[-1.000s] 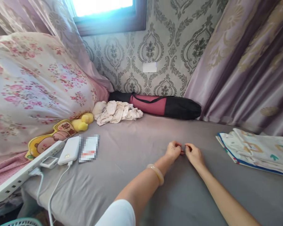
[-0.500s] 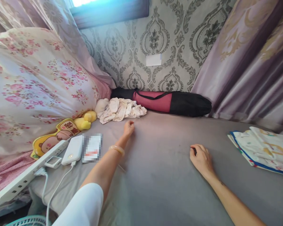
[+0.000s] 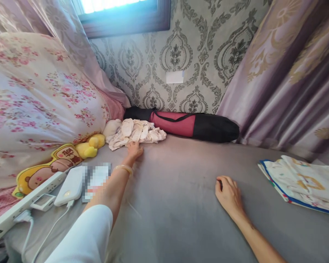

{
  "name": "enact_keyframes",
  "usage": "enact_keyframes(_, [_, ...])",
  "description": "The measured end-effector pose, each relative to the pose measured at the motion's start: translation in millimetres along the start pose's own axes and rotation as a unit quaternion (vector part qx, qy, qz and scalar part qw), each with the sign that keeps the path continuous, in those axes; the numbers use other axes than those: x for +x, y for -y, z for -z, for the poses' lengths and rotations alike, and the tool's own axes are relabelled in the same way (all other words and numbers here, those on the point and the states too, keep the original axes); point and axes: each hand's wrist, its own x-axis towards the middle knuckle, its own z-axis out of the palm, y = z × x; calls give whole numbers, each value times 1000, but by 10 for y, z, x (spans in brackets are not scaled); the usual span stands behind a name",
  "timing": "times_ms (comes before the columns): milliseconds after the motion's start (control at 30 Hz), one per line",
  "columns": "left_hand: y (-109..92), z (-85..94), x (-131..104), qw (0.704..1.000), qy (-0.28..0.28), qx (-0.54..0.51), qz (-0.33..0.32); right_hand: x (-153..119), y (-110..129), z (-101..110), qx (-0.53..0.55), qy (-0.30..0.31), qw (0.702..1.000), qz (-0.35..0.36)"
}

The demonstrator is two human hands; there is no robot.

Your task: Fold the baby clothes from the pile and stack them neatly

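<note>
My left hand (image 3: 135, 149), with a pale bangle on its wrist, is at the front edge of a crumpled cream cloth pile (image 3: 137, 132). Its fingertips meet the cloth; whether they grip it is too small to tell. My right hand (image 3: 228, 191) rests on the grey sheet (image 3: 181, 204) with its fingers curled and the thumb near the index finger. No object shows in it. To its right lies a stack of folded cloths (image 3: 307, 182), white printed ones over a blue-edged one.
Behind the cloth pile a black and red long bag (image 3: 178, 124) lies along the wall. On the left are a power strip (image 3: 27, 206), a white power bank (image 3: 71, 185) with a cable, a yellow plush (image 3: 90, 146) and a flat yellow cushion (image 3: 41, 175).
My left hand has moved left to the front edge of the cream cloth pile. My right hand keeps its curled pose on the sheet. The view has shifted slightly.
</note>
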Motion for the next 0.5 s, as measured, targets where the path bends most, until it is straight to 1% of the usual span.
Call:
enact_keyframes(133, [-18, 36, -46, 1000, -8, -14, -2, -7, 15, 15, -4, 2, 1000, -4])
enact_keyframes(267, [-88, 141, -92, 998, -44, -52, -4, -10, 18, 17, -5, 2, 1000, -3])
enact_keyframes(400, [-244, 223, -173, 990, -72, -121, 5, -8, 17, 15, -5, -2, 1000, -2])
enact_keyframes(500, [-408, 225, -303, 978, -98, -181, 28, -8, 25, 22, -7, -2, 1000, 3])
